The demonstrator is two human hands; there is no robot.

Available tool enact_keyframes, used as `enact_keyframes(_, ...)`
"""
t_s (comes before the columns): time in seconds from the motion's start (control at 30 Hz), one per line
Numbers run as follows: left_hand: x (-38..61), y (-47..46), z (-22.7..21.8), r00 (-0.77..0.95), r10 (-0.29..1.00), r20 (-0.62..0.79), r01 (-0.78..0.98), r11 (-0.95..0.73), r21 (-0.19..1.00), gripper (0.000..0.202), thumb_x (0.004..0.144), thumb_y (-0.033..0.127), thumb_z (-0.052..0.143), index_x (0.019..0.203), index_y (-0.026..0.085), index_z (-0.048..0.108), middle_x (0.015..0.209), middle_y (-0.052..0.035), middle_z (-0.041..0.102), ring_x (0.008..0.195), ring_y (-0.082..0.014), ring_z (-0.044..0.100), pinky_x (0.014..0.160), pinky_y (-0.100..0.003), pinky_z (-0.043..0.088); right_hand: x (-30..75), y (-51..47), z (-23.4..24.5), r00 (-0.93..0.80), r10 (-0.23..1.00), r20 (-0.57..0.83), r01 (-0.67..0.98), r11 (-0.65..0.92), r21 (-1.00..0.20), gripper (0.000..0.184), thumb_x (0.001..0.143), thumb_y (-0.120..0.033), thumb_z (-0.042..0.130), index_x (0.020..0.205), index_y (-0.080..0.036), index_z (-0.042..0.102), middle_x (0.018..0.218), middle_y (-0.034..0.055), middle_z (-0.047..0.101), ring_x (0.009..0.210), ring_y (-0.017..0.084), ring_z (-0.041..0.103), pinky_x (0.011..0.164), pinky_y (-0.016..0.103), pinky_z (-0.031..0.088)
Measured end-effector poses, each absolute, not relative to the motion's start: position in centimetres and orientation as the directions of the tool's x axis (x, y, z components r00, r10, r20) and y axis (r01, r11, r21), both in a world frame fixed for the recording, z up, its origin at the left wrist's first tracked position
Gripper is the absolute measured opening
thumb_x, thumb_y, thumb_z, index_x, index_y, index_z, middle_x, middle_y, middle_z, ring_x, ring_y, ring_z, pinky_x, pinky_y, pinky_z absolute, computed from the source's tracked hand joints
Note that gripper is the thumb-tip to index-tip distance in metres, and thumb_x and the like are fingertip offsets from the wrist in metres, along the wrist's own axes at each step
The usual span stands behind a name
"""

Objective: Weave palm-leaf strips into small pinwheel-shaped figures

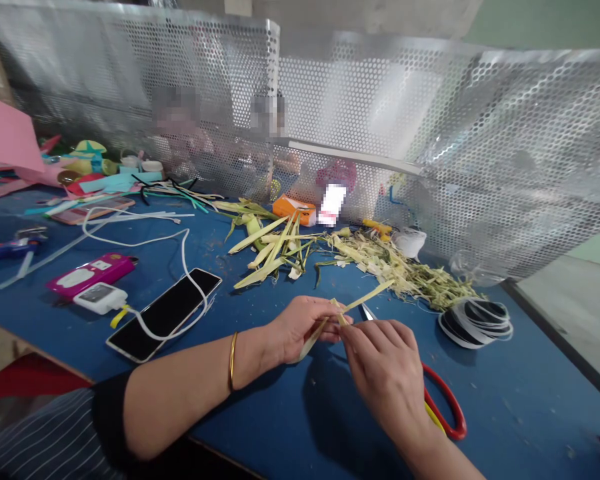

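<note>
Near the middle of the blue table, my left hand [305, 327] is closed on a pale yellow-green strip of husk or leaf [370, 295]. One end of the strip sticks out up and to the right, and a wider piece hangs below my left palm. My right hand [383, 357] pinches the folded part of the strip from the other side, fingertips close to those of my left. Beneath my right hand lie scissors with red and yellow handles [447, 403]; their blade tip shows beyond my knuckles, and the rest is hidden.
Husk pieces [273, 253] and a heap of shredded scraps [415, 277] lie beyond my hands. A coiled white-and-black cord [475, 323] is at right. Left are a phone [165, 313], a white cable and a magenta box [93, 275]. A perforated metal screen [350, 100] closes the back.
</note>
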State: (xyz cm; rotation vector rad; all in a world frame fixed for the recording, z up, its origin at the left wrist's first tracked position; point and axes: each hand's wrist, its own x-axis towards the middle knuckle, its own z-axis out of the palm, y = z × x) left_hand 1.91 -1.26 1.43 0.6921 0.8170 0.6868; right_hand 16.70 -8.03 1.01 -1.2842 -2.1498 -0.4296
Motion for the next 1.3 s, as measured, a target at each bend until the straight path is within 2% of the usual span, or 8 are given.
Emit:
enact_keyframes(0.3,2.4,-1.7,1.1,0.455,0.810,-0.369,-0.323,0.537,0.780,0.014,0.063,0.009,0.073,0.076,0.009,0.070,0.069,-0.0049,0.067,0.057,-0.0090,0.057,0.059,-0.022,0.042,16.1,-8.0,0.8,-0.419,0.678,0.604,0.832,0.553,-0.043,0.014,0.094,-0.021,0.052,0.093,-0.020,0.065,0.086,0.0056,0.065,0.080,0.021,0.053,0.081,0.038,0.034)
enact_keyframes(0.43,2.5,-2.1,1.3,0.466,0.792,-0.395,-0.341,0.573,0.745,0.011,0.067,0.004,0.067,0.076,0.009,0.070,0.070,-0.0053,0.067,0.063,-0.0103,0.061,0.064,-0.021,0.044,15.6,-8.0,0.4,-0.547,0.658,0.517,0.797,0.598,0.082,0.025,0.093,-0.011,0.043,0.107,-0.017,0.063,0.093,0.0082,0.064,0.083,0.022,0.054,0.084,0.039,0.036)
enact_keyframes(0.57,2.8,-2.5,1.4,0.475,0.758,-0.447,-0.307,0.618,0.723,0.014,0.070,0.001,0.061,0.075,0.010,0.071,0.068,-0.0050,0.067,0.061,-0.0091,0.060,0.062,-0.019,0.043,15.4,-7.8,-0.2,-0.600,0.674,0.430,0.783,0.604,0.147,0.023,0.092,-0.007,0.042,0.095,-0.018,0.061,0.090,0.0069,0.061,0.083,0.023,0.054,0.086,0.040,0.036)
enact_keyframes(0.8,2.7,-2.6,1.1,0.541,0.740,-0.399,-0.314,0.618,0.721,0.009,0.067,0.006,0.069,0.075,0.009,0.072,0.070,-0.0038,0.067,0.064,-0.0091,0.061,0.062,-0.018,0.045,15.5,-7.8,-0.2,-0.604,0.618,0.503,0.753,0.648,0.109,0.024,0.094,-0.008,0.040,0.084,-0.019,0.059,0.083,0.0049,0.061,0.080,0.020,0.054,0.089,0.039,0.036)
enact_keyframes(0.9,2.6,-2.4,0.9,0.538,0.756,-0.372,-0.290,0.581,0.760,0.011,0.065,0.009,0.072,0.076,0.009,0.073,0.071,-0.0041,0.067,0.063,-0.0086,0.060,0.062,-0.018,0.045,15.8,-7.8,0.0,-0.493,0.647,0.582,0.767,0.639,-0.061,0.020,0.095,-0.011,0.043,0.085,-0.020,0.058,0.083,0.0037,0.063,0.080,0.019,0.056,0.086,0.037,0.037)
enact_keyframes(1.0,2.4,-2.2,1.2,0.506,0.777,-0.375,-0.212,0.533,0.819,0.013,0.067,0.014,0.074,0.079,0.010,0.074,0.070,-0.0041,0.068,0.061,-0.0092,0.061,0.065,-0.021,0.048,16.5,-7.5,0.1,-0.197,0.757,0.623,0.792,0.497,-0.354,0.013,0.093,-0.018,0.051,0.081,-0.021,0.057,0.079,0.0018,0.063,0.077,0.018,0.057,0.079,0.033,0.038)
enact_keyframes(1.17,2.1,-1.8,1.6,0.466,0.780,-0.417,-0.176,0.544,0.820,0.016,0.070,0.020,0.077,0.082,0.011,0.073,0.078,-0.0077,0.072,0.064,-0.0128,0.067,0.072,-0.027,0.052,17.3,-6.5,-0.3,0.210,0.931,0.297,0.550,0.139,-0.823,0.022,0.086,-0.036,0.056,0.071,-0.020,0.057,0.068,0.0005,0.063,0.064,0.016,0.054,0.062,0.028,0.042)
enact_keyframes(1.3,2.1,-1.7,1.4,0.461,0.799,-0.387,-0.178,0.510,0.842,0.016,0.068,0.018,0.079,0.082,0.011,0.074,0.078,-0.0068,0.072,0.062,-0.0115,0.065,0.071,-0.026,0.053,17.3,-6.1,-0.7,0.250,0.960,0.123,0.364,0.025,-0.931,0.025,0.080,-0.042,0.061,0.072,-0.018,0.060,0.064,0.0002,0.062,0.059,0.014,0.049,0.054,0.025,0.040)
